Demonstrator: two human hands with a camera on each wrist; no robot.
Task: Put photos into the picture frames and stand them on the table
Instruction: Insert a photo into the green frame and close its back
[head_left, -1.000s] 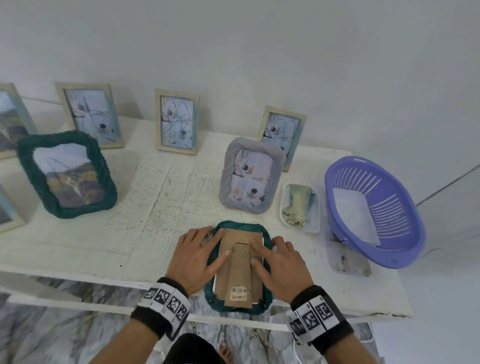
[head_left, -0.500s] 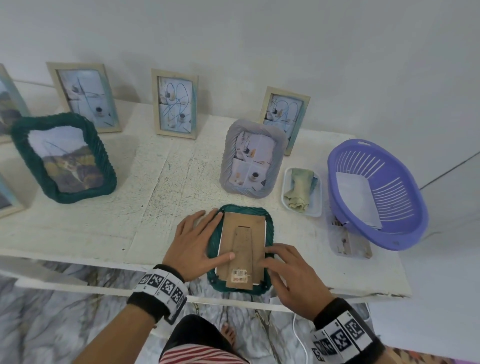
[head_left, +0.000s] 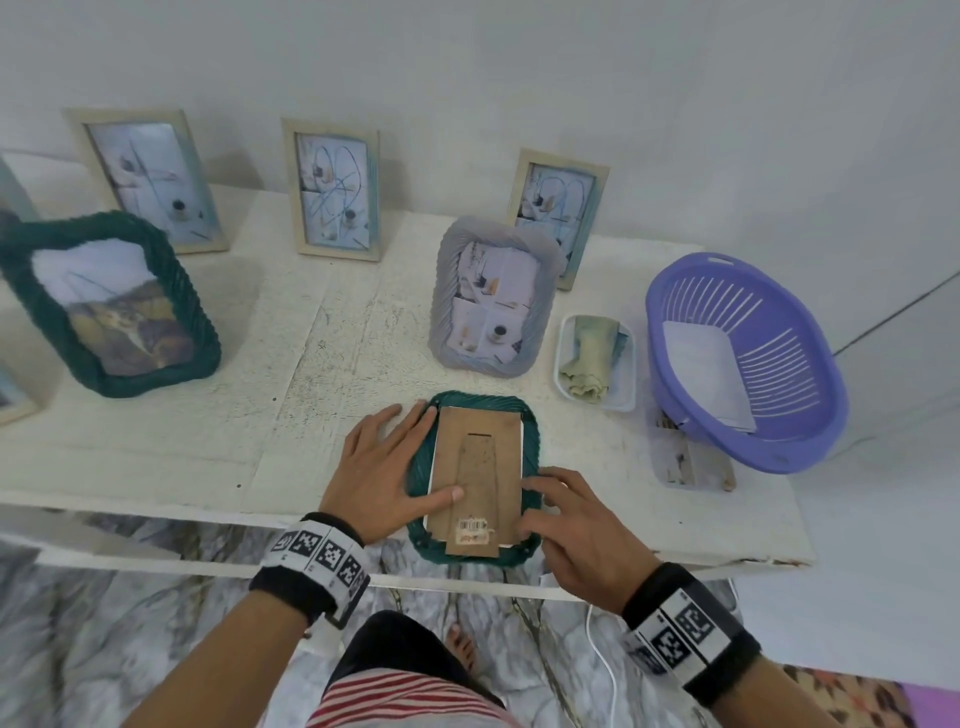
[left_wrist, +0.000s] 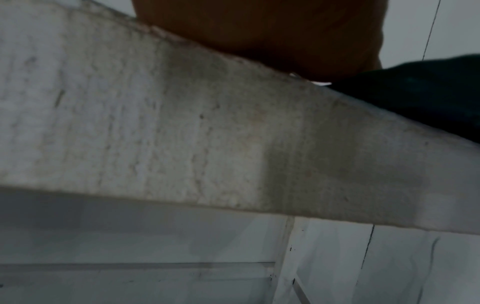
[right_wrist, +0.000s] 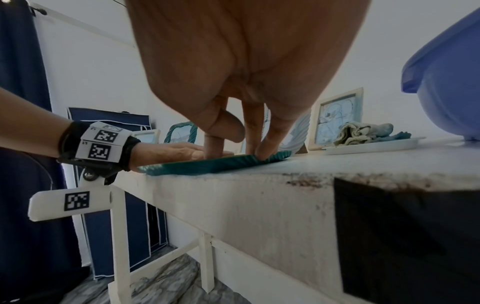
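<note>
Several frames stand filled across the upper picture. Dark green woven-rim frame (head_left: 480, 480) lies face-down at lower centre, worktop (head_left: 208, 441) front edge. Left hand (head_left: 382, 475) flat, pressing its brown backing board (head_left: 478, 473); right hand (head_left: 574, 525) fingertips bent on the rim. Backing seated; standing remains.
</note>
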